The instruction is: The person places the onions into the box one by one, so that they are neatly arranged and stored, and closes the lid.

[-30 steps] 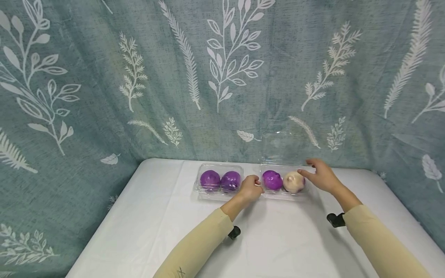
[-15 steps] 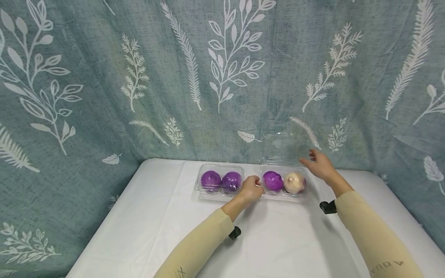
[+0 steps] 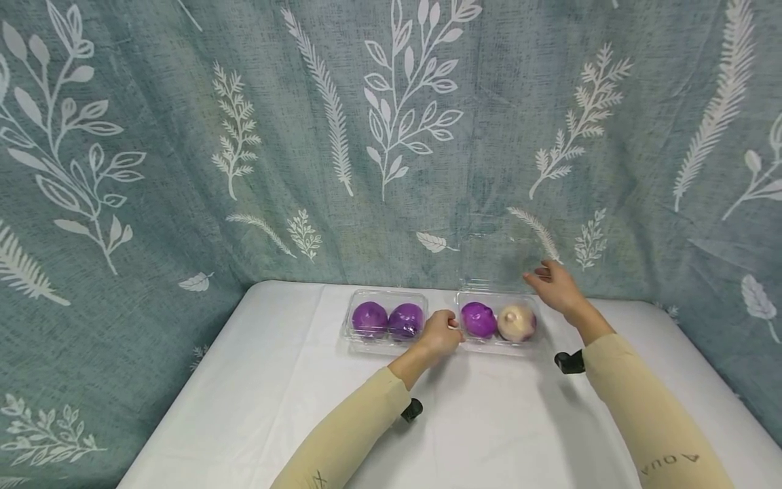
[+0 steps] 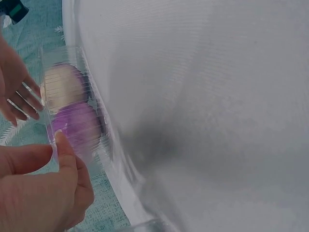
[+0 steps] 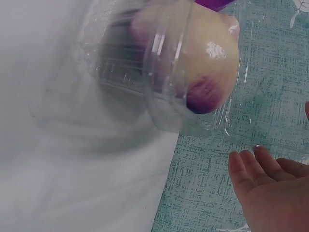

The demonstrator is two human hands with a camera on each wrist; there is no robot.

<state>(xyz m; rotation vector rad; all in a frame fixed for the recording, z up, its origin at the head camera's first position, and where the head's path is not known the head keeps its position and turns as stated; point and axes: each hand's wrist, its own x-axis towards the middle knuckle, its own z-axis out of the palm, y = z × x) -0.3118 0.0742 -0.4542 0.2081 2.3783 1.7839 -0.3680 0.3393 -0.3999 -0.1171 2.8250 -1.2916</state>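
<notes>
A clear plastic clamshell container (image 3: 502, 348) stands at the back of the table, its transparent lid (image 3: 482, 282) raised behind it. Inside lie a bright purple round piece (image 3: 478, 320) and a cream one (image 3: 516, 322) with a purple patch, both turnip-like. My left hand (image 3: 441, 331) pinches the container's left edge between thumb and fingers, as the left wrist view shows. My right hand (image 3: 556, 288) is at the lid's right side, fingers extended and loosely bent; in the right wrist view its fingertips (image 5: 259, 151) are at the lid's edge. Whether they touch it is unclear.
A second clear clamshell (image 3: 351, 333) stands just left of my left hand, its lid down over two purple round pieces (image 3: 369, 318). White cloth covers the table (image 3: 476, 414). A blue-green leaf-patterned curtain (image 3: 342, 224) hangs right behind the table's back edge.
My right hand has moved from above the cream piece up and back to the raised lid, which now seems tilted slightly differently. My left hand stays at the container's edge.
</notes>
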